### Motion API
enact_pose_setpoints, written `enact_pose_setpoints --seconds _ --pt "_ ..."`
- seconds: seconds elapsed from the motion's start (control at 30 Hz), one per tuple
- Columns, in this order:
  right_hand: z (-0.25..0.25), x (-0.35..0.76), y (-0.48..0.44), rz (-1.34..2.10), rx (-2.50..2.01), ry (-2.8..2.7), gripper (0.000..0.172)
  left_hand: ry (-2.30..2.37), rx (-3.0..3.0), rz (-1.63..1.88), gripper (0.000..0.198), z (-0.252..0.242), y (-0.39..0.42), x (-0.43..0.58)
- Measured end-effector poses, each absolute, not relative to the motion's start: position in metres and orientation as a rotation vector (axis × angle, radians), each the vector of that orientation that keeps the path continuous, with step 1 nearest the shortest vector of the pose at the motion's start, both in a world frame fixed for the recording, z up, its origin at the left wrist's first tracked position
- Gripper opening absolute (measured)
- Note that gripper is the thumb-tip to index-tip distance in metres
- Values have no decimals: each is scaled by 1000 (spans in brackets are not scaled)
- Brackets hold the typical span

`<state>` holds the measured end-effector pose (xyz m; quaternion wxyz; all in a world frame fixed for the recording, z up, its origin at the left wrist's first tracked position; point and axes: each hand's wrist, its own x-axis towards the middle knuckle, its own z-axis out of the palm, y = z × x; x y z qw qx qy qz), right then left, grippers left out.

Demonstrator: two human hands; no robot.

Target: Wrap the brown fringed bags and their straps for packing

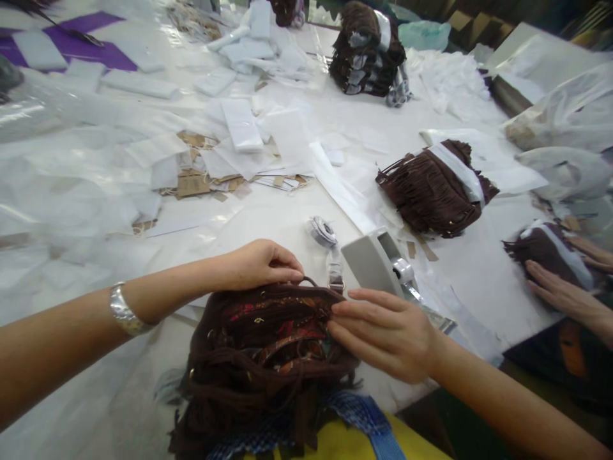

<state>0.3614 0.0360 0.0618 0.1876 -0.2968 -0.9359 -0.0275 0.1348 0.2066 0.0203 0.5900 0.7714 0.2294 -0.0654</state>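
A dark brown fringed drawstring bag [249,377] lies in front of me with its mouth open, showing a red-patterned lining. My left hand [268,265] is closed at the bag's far rim, thumb and fingers pinching near a loop of brown cord [310,280]. At the right end of the rim, my right hand [387,332] grips the bag's edge with its fingers held together; its thumb is hidden. Just beyond the bag, a strap wrapped in clear film [335,262] leads to a rolled-up coil [322,231].
A grey tape dispenser [373,259] stands close to my right hand. A wrapped brown fringed bag [438,188] lies farther right, and a stack of them [368,54] is behind. Tags [194,184] and white packets [242,124] litter the table. A co-worker's hands [565,294] touch another bag.
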Motion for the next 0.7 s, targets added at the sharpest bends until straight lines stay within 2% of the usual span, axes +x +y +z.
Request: enact_pose_setpoints --seconds 0.17,0.3,0.47,0.7 --pt "66 358 41 -51 -857 -2643 25 580 1971 85 29 25 197 114" --pt "64 357 43 -48 -852 -2626 24 434 2480 223 24 27 184 97" --pt "63 356 44 -45 -876 -2604 22 293 3004 460 29 26 176 93" --pt "60 356 45 -57 -867 -2599 22 467 2898 77 20 14 170 106"
